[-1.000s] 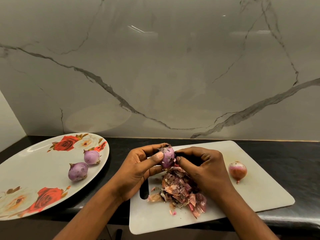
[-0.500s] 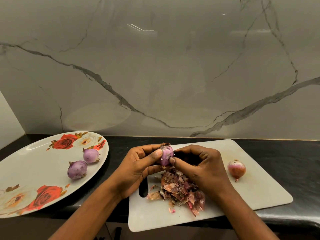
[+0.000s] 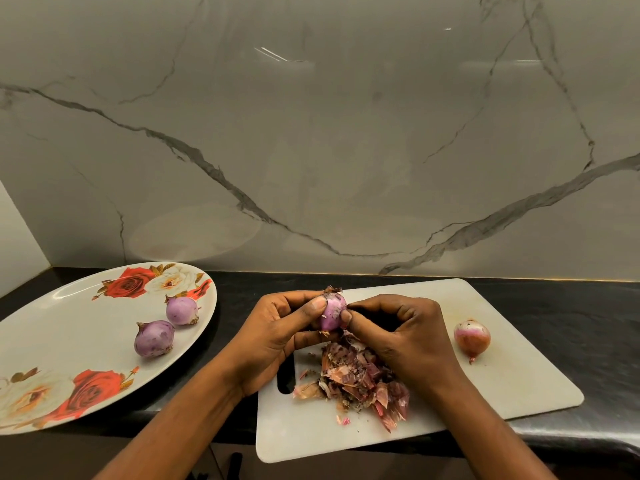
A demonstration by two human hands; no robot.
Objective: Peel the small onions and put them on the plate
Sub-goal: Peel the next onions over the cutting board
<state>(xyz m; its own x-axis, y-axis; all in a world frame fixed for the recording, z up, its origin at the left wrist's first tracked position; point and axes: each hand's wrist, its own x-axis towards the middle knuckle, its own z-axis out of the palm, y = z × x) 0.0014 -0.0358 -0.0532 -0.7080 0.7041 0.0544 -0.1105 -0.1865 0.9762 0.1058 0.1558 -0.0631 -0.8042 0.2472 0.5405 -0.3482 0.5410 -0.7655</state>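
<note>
third onion (image 3: 333, 312) held just above the cutting board (image 3: 502, 382), over the peel pile (image 3: 360, 375). mostly purple and bare, dry tuft still on top. left hand (image 3: 277, 337) clamps it, thumb across the front; right hand (image 3: 405, 337) fingertips pinched narrow on its right side, looks like picking off last skin. step: finishing the peel. next: carry left to the plate (image 3: 62, 327), beside the two peeled onions (image 3: 154, 338). one unpeeled onion (image 3: 472, 337) waits on the board.

Plate (image 3: 52, 327) edge cropped left.
</note>
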